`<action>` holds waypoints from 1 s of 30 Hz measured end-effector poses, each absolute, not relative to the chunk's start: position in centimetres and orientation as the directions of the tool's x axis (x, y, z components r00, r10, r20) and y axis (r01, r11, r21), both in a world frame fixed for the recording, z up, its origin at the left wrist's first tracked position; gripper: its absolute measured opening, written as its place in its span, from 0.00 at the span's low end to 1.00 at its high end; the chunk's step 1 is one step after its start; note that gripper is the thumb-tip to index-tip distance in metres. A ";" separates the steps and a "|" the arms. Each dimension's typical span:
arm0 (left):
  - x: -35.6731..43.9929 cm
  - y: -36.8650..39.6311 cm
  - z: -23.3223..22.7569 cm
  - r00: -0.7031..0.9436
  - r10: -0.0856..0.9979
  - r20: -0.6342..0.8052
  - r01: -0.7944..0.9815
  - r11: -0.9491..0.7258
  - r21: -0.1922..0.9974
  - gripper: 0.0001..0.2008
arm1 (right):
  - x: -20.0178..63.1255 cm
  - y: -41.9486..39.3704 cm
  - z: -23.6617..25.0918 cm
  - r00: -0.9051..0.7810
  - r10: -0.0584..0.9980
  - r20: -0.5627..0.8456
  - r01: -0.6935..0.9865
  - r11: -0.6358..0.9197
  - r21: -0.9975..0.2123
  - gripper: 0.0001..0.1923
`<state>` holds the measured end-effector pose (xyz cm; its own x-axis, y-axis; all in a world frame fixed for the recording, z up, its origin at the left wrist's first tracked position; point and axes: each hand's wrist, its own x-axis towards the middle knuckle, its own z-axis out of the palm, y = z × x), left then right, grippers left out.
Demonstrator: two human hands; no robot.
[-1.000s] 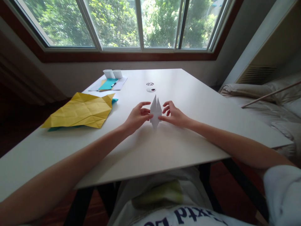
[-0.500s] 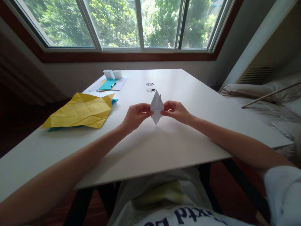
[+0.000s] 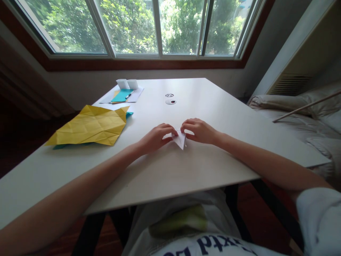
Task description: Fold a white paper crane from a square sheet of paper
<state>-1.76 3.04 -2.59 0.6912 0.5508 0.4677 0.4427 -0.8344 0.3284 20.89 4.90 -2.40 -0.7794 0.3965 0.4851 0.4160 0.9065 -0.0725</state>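
I had my left hand (image 3: 156,138) and my right hand (image 3: 199,131) low on the white tabletop (image 3: 213,106), each grip pinching one side of the small folded white paper (image 3: 180,139) between them. The paper lay near the middle of the tabletop. A crumpled yellow sheet (image 3: 90,125) sat well off to the left.

A creased yellow sheet (image 3: 90,125) is lying on the white table (image 3: 213,106) at the left — a teal sheet (image 3: 129,114) is showing beneath its edge. Farther back, a teal card (image 3: 122,95) and a pen (image 3: 128,95) are resting on white papers (image 3: 135,95); two small discs (image 3: 170,101) are sitting mid-table.
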 end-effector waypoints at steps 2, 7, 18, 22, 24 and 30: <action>-2.0 3.4 -2.9 0.712 0.571 0.408 0.440 -0.816 0.374 0.09 | 21.0 4.9 -2.4 -0.811 0.426 0.400 0.433 0.898 -0.077 0.07; -2.5 3.8 -2.6 0.710 0.630 0.315 0.466 -0.755 0.461 0.10 | 21.2 4.7 -2.0 -0.852 0.450 0.266 0.431 0.893 -0.132 0.12; -3.0 3.9 -2.5 0.688 0.662 0.298 0.429 -0.702 0.569 0.08 | 21.3 4.5 -1.6 -0.875 0.414 0.250 0.387 0.909 -0.152 0.17; -2.7 3.7 -2.5 0.663 0.685 0.303 0.467 -0.694 0.548 0.09 | 21.2 4.5 -1.7 -0.855 0.440 0.275 0.393 0.895 -0.210 0.13; -2.5 3.7 -2.6 0.633 0.701 0.327 0.486 -0.689 0.538 0.09 | 21.1 4.6 -1.9 -0.826 0.469 0.311 0.398 0.878 -0.267 0.11; -2.2 3.9 -2.9 0.559 0.738 0.377 0.533 -0.669 0.518 0.09 | 20.4 4.9 -2.8 -0.709 0.578 0.404 0.458 0.813 -0.360 0.15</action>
